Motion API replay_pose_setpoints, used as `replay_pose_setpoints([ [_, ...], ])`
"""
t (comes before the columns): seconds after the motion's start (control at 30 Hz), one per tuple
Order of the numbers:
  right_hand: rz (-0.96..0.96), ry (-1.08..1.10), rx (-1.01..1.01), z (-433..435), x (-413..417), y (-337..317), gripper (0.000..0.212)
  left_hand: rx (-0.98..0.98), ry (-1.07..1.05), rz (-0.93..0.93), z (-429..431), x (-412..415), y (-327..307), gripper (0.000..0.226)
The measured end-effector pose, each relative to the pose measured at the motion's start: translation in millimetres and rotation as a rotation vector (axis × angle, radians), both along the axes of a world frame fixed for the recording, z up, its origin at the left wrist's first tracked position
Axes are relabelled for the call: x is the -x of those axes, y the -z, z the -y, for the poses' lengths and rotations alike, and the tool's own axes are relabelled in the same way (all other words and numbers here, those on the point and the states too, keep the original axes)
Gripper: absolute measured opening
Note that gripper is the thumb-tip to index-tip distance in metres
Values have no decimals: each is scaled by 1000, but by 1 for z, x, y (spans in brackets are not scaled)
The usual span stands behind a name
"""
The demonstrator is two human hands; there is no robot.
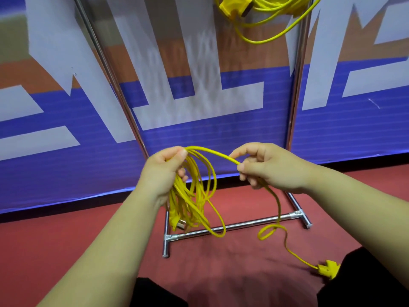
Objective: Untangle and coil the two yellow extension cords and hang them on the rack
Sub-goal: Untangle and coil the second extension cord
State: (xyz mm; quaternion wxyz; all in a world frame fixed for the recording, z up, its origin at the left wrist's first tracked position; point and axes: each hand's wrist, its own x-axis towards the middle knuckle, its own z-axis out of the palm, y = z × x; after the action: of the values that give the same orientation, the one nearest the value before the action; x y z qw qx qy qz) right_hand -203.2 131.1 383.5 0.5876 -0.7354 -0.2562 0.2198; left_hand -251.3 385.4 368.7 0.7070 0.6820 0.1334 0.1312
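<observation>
Nearest: plug (327, 268) lies on floor (221, 273), this side of rack (243, 224) base; loose tail (277, 209) runs up from it. My right grip (265, 167) pinches that strand; my left grip (164, 171) clenches coiled loops (192, 196) before rack. Cord light, limp, kink-prone, I judge: hold loop tops. Farthest: other cord (265, 9) hangs at rack top.

Shiny chromed metal rack (243, 226), smooth yellow plastic-sheathed cord (199, 180), matt red floor (232, 262), ribbed printed banner (66, 129)
</observation>
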Motion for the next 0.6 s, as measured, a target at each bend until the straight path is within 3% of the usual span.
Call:
replay_pose_setpoints([
  [0.27,74,83,155,25,-12,11,9,192,-300,91,-54,-4,-8,21],
  [0.47,37,88,240,26,-17,16,9,204,-313,61,-61,3,-9,12],
  [0.6,-88,191,264,20,-22,22,10,188,-298,55,-71,8,-7,26],
])
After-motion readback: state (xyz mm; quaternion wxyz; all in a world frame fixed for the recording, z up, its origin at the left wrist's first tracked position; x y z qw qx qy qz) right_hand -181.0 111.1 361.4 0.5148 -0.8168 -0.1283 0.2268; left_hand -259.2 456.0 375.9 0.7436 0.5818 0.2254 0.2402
